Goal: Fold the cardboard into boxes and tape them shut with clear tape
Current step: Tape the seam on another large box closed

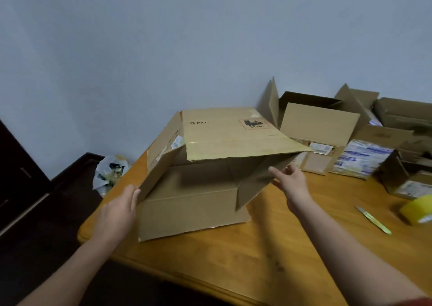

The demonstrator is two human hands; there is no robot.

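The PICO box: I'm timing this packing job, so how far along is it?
Done: the PICO box stands formed on the table, with its printed flap folded over the top. In hand: the left hand touches the left flap and the right hand the right flap, both angled up. Left: closing and taping the top; the tape roll lies apart.

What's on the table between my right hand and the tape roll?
A slim green-handled cutter lies there on the table, seen in the head view.
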